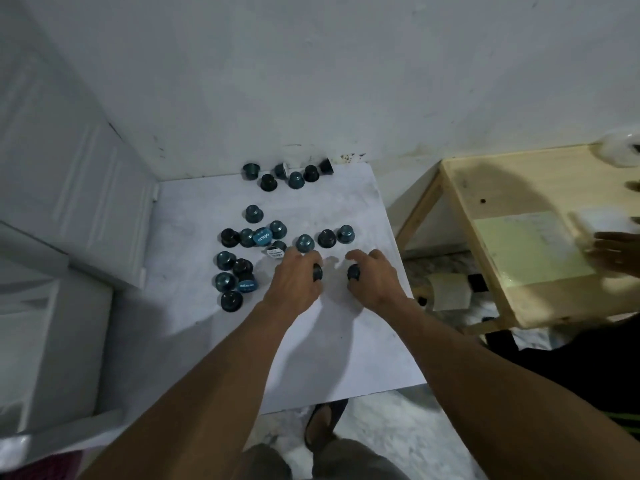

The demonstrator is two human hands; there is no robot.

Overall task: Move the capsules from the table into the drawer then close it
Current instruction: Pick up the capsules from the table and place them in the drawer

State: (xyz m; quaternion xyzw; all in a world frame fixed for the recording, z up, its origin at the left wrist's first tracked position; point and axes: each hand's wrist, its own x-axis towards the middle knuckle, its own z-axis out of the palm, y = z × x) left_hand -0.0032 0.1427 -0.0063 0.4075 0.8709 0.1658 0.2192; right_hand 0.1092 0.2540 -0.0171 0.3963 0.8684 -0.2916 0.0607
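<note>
We saw dark and teal capsules [277, 229] scattered over the white table [346, 358]: one row along its far edge by the wall, a larger bunch spread from the middle toward the left edge, most standing with the rim down and a few on their sides. Our left hand [296, 282] was curled around one dark capsule [317, 271] near the middle of the table, and our right hand [375, 280] was curled around another capsule [354, 272] just beside it. Past the right edge stood a wooden table [512, 188], where another person's hand [614, 252] rested at a white pad. No drawer showed clearly.
</note>
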